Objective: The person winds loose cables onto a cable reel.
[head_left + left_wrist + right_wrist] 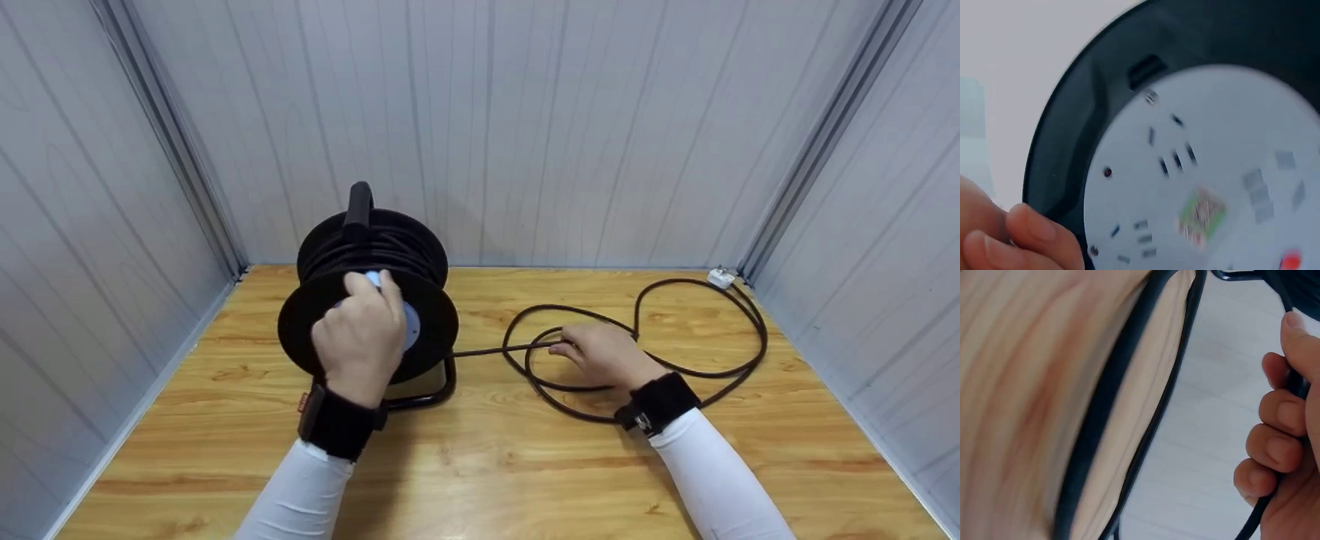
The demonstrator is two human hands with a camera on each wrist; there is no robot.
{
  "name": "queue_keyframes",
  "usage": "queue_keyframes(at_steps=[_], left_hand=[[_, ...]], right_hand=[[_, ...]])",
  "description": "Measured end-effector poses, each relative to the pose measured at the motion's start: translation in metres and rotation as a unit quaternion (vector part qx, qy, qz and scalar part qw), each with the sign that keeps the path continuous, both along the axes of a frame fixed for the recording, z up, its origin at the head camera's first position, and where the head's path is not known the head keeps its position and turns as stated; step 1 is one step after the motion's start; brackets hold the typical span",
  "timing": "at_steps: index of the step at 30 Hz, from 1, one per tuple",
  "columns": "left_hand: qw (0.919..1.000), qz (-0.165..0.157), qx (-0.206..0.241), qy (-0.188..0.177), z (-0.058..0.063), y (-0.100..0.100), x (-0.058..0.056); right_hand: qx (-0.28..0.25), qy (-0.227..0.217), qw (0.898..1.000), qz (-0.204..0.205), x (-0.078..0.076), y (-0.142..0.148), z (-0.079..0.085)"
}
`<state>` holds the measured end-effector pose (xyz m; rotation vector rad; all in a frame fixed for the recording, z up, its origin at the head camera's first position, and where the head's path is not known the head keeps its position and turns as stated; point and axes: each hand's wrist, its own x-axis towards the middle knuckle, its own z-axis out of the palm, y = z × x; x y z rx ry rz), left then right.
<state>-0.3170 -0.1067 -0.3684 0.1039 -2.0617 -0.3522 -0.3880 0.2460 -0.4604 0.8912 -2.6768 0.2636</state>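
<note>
A black cable reel stands upright at the left of the wooden table, with dark cable wound on its drum. My left hand is at the reel's front disc, fingers curled round a small light-blue knob, mostly hidden by the hand. In the left wrist view the disc's pale socket panel is turned, with slots, a sticker and a red spot. To the right, my right hand grips the black cable; the right wrist view shows its fingers wrapped round it. The cable runs from hand to reel.
Loose loops of the cable lie on the table around and beyond the right hand. At the back right corner sits a white plug. Pale panel walls enclose the back and both sides.
</note>
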Motion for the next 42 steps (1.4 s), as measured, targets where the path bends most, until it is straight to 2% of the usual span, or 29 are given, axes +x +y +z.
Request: queue_keyframes(at_steps=[5, 10, 16, 20, 24, 27, 31, 32, 36, 39, 42], left_hand=[[0.999, -0.009, -0.036, 0.024, -0.013, 0.025, -0.003], [0.9962, -0.026, -0.078, 0.029, -0.029, 0.046, -0.007], [0.9923, -0.053, -0.112, -0.01, -0.045, 0.055, -0.007], [0.9889, -0.058, -0.134, -0.029, -0.054, 0.056, -0.006], [0.9823, -0.061, -0.173, -0.04, -0.067, 0.058, -0.006], [0.974, -0.065, -0.203, -0.076, -0.079, 0.056, -0.007], [0.961, -0.066, -0.24, -0.121, -0.097, 0.045, -0.005], [0.9598, -0.067, -0.244, -0.122, -0.101, 0.041, -0.005], [0.9448, -0.079, -0.292, -0.125, -0.113, 0.026, -0.001], [0.937, -0.082, -0.313, -0.131, -0.119, 0.015, 0.001], [0.9372, -0.075, -0.315, -0.13, -0.123, 0.006, 0.004]], right_hand=[[-0.003, -0.022, 1.0, -0.004, -0.001, 0.002, -0.001], [0.005, -0.035, 0.999, -0.009, -0.001, 0.001, 0.001], [0.007, -0.023, 1.0, -0.005, 0.0, -0.001, 0.003], [-0.001, -0.021, 1.0, 0.014, 0.0, -0.001, 0.003], [-0.003, -0.029, 1.0, 0.002, 0.001, 0.003, 0.003], [-0.004, -0.032, 0.999, -0.003, 0.002, 0.006, 0.004], [-0.003, -0.026, 1.0, 0.01, 0.002, 0.005, 0.006], [-0.002, -0.024, 1.0, 0.011, 0.002, 0.005, 0.006], [-0.001, -0.011, 1.0, 0.006, 0.003, 0.005, 0.005], [0.0, -0.005, 1.0, 0.005, 0.002, 0.005, 0.003], [0.003, -0.006, 1.0, 0.008, 0.001, 0.005, 0.002]])
